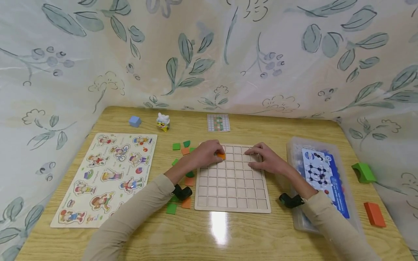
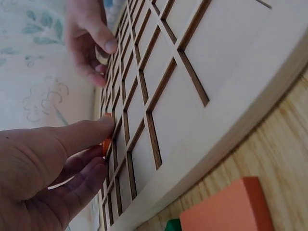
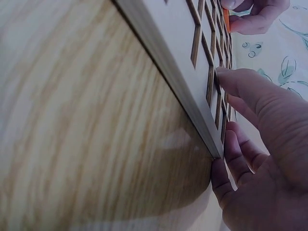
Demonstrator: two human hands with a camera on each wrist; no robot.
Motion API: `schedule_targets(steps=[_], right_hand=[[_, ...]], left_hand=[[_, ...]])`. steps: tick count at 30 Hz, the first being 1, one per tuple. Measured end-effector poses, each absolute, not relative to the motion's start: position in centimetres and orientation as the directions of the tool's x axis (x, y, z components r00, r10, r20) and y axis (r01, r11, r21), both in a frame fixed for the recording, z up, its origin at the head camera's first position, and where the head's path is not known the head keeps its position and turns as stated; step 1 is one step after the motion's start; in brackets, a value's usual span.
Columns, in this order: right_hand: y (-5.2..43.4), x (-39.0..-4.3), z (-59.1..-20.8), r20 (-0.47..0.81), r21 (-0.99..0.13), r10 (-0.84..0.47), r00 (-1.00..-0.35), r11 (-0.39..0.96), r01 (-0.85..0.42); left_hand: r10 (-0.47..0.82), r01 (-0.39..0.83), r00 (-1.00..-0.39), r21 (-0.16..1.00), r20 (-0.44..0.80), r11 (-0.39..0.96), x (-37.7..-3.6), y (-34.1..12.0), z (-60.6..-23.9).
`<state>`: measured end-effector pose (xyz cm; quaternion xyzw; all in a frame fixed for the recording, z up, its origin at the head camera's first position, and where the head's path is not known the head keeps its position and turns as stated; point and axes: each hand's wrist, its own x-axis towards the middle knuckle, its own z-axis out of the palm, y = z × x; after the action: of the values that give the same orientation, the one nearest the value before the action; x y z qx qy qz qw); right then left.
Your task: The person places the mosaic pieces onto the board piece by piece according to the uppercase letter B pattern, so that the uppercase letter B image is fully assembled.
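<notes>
Wooden grid board (image 1: pixel 232 183) is lying under both hands: left hand (image 1: pixel 205 154) is pinching an orange tile (image 1: pixel 221 156), right hand (image 1: pixel 266 159) seemingly resting flat, fingers relaxed.

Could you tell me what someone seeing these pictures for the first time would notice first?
The pale wooden grid board at the table's centre draws the eye, with both hands on its far edge: the left hand pinches a small orange square tile over a cell, and the right hand rests flat on the board. Green and orange loose tiles lie left of the board, and a colourful figure puzzle board lies further left.
</notes>
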<state>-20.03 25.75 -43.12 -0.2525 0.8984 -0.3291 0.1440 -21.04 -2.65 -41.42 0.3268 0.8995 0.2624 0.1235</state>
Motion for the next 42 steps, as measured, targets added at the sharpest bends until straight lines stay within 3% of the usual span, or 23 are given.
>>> schedule_targets(steps=[19,27,31,34,42], right_hand=[[26.2,-19.9,-43.1,-0.097,-0.649,-0.541,-0.835,0.671,-0.359],[26.3,-20.0,-43.0,-0.095,-0.645,-0.528,-0.844,0.678,-0.352],[26.3,-20.0,-43.0,-0.094,-0.646,-0.539,-0.837,0.673,-0.36],[26.3,-19.9,-42.9,-0.093,-0.647,-0.539,-0.837,0.672,-0.36],[26.0,-20.1,-43.2,-0.096,-0.654,-0.55,-0.829,0.663,-0.364]], left_hand=[[0.653,0.498,-0.748,0.55,-0.119,0.67,-21.0,-2.0,-40.7],[0.676,0.579,-0.73,0.431,-0.102,0.692,-21.0,-2.3,-40.5],[0.706,0.612,-0.703,0.433,-0.088,0.662,-20.1,-4.6,-39.7],[0.702,0.568,-0.705,0.512,-0.099,0.644,-19.2,-7.5,-38.8],[0.578,0.423,-0.811,0.595,-0.088,0.684,-15.8,-17.1,-39.3]])
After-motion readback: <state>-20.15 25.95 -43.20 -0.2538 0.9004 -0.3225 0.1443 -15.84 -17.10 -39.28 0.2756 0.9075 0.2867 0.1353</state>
